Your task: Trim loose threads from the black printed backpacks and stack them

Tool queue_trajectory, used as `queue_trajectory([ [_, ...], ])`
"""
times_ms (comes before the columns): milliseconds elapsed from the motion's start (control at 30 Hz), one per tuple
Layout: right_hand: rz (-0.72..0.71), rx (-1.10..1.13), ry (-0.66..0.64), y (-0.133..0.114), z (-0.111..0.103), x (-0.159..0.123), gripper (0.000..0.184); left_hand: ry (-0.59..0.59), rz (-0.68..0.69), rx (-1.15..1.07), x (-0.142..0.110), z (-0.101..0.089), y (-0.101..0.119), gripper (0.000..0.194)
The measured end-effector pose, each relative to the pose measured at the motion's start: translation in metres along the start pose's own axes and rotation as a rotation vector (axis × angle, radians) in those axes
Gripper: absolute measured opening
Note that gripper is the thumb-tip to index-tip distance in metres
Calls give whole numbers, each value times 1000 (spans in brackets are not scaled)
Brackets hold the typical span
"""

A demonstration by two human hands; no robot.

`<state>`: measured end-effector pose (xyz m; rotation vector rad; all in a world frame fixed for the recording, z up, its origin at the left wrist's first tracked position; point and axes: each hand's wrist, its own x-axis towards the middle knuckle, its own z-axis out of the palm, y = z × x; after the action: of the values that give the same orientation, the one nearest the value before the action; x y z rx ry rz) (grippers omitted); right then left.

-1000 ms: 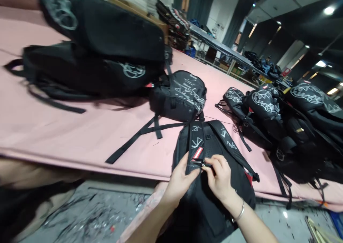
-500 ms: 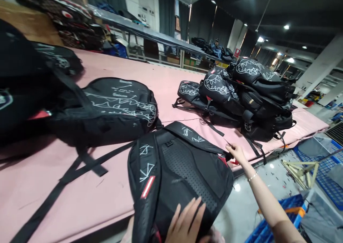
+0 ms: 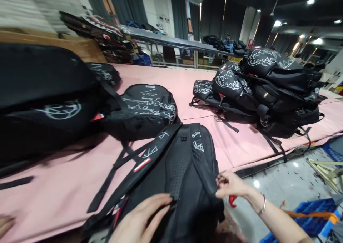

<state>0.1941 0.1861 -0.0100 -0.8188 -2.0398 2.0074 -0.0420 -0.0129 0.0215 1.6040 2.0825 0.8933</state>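
A black backpack (image 3: pixel 178 164) with white scribbles lies back-up over the near edge of the pink table (image 3: pixel 61 186). My left hand (image 3: pixel 139 221) rests flat on its lower mesh back panel, fingers stretched out. My right hand (image 3: pixel 230 185) is pinched on the lower end of the backpack's right shoulder strap (image 3: pixel 203 164) at the bag's right side. The left shoulder strap (image 3: pixel 139 166), with a red and white tag, runs diagonally toward me. A bracelet sits on my right wrist.
Another black backpack (image 3: pixel 146 109) lies just behind, with a big black pile (image 3: pixel 43 100) at the left. A stack of printed backpacks (image 3: pixel 262 89) fills the table's right end. A blue crate (image 3: pixel 308 219) and a wooden frame (image 3: pixel 325 169) stand on the floor at right.
My right hand has come back from the far strap end to the bag's near right side. The backpack has turned, and my left hand has slid left across its back panel.
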Motion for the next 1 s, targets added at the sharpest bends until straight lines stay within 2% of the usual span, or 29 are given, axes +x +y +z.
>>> queue_trajectory([
  [33, 6, -24, -78, 2, 21, -4, 36, 41, -52, -122, 8, 3, 8, 23],
  [100, -26, -93, -152, 3, 53, -11, 29, 135, -144, -315, 25, 17, 23, 28],
  [167, -95, -192, -125, 2, 70, -18, 19, 114, -134, -367, 39, 33, 33, 29],
  [233, -142, -304, -91, 1, 74, -23, 7, 59, -91, -328, 49, 46, 36, 29],
  [300, -152, -395, -92, 1, 73, -26, 13, 24, -58, -263, 54, 54, 35, 26],
  [400, -184, -463, -122, 3, 70, -28, 26, 34, -30, -174, 60, 63, 33, 12],
  [500, -179, -440, -110, 1, 64, -28, 21, 90, -16, -109, 63, 70, 33, 16],
  [567, -182, -391, -30, -2, 54, -25, 21, 122, -24, -100, 64, 76, 32, 16],
  [633, -211, -401, 128, -5, 41, -21, 20, 131, -33, -106, 63, 81, 31, 15],
  [700, -246, -518, 305, -5, 28, -15, 13, 123, -37, -113, 63, 85, 30, 16],
  [767, -275, -684, 416, -1, 20, -9, 9, 122, -42, -122, 62, 88, 30, 17],
  [867, -315, -842, 442, 8, 17, -1, 12, 126, -52, -138, 63, 90, 32, 16],
  [1000, -317, -886, 454, 17, 21, 7, 13, 132, -70, -182, 65, 92, 37, 16],
])
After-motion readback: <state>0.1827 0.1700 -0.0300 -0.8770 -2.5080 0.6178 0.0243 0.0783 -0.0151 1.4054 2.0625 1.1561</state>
